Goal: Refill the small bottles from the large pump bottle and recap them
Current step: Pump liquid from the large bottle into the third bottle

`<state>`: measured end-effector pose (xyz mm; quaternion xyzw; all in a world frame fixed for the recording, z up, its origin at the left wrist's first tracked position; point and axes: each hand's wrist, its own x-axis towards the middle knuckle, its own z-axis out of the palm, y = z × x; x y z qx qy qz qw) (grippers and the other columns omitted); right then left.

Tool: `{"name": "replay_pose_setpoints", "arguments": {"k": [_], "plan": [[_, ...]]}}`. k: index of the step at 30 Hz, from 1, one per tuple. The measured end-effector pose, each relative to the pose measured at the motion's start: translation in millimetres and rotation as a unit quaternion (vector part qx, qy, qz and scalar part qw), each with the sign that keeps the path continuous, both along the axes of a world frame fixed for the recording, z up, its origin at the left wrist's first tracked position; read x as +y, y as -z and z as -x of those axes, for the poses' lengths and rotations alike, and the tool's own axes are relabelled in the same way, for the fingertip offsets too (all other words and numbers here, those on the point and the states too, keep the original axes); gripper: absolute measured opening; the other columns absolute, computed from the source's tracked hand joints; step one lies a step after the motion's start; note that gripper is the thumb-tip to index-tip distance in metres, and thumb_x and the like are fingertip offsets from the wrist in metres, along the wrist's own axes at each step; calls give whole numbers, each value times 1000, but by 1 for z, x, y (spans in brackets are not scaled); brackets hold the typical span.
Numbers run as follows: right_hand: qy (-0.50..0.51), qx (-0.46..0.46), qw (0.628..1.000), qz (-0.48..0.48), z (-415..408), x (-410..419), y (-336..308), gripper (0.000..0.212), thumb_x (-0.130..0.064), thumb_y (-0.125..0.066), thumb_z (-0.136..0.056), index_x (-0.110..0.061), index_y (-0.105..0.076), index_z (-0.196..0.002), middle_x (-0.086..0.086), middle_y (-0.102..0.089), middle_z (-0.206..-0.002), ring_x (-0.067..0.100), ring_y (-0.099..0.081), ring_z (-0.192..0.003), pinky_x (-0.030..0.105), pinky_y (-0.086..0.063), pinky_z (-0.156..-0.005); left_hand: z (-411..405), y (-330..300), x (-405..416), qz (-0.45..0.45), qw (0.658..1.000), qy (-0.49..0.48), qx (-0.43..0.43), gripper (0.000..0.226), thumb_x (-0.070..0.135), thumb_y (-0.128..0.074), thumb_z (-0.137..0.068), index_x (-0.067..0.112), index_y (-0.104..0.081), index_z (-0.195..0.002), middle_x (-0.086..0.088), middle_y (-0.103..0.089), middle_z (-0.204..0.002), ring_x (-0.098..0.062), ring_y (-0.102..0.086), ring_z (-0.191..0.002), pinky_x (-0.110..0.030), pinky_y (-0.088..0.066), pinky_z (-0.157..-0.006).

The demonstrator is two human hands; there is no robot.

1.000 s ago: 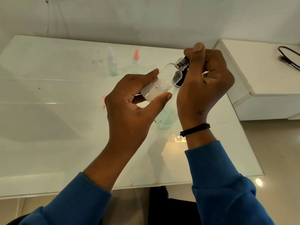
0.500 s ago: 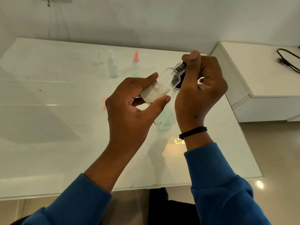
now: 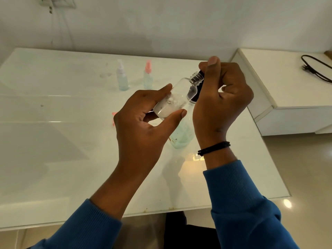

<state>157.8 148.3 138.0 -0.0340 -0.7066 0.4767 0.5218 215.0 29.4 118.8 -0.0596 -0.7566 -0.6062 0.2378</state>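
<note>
left hand (image 3: 143, 126) grips the tilted small bottle (image 3: 172, 103) by its base; right hand (image 3: 222, 97) pinches the black cap (image 3: 197, 87) beside its threaded neck (keep them aligned, turn gently).

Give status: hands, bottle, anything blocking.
Left hand grips clear bottle, tilted. Right hand pinches black cap at the bare threaded neck; cap not on. Nothing in the way; two spray bottles stand apart behind.

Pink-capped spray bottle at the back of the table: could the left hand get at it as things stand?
Probably not yet. The left hand grips the clear bottle, so that grip must be freed first. Otherwise the tabletop path to the pink-capped spray bottle looks open.
</note>
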Motion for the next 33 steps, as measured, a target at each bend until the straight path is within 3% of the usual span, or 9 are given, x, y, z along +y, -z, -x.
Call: {"name": "replay_pose_setpoints", "arguments": {"k": [33], "plan": [[-8, 2, 1000, 14, 0, -2, -1, 27, -11, -63, -97, -4, -69, -71, 4, -66, -66, 32, -60, -64, 44, -46, -59, 0, -1, 0, 0, 1000, -3, 1, 48, 31, -83, -83, 12, -70, -124, 1, -70, -119, -13, -68, -106, -16, -57, -82]]}}
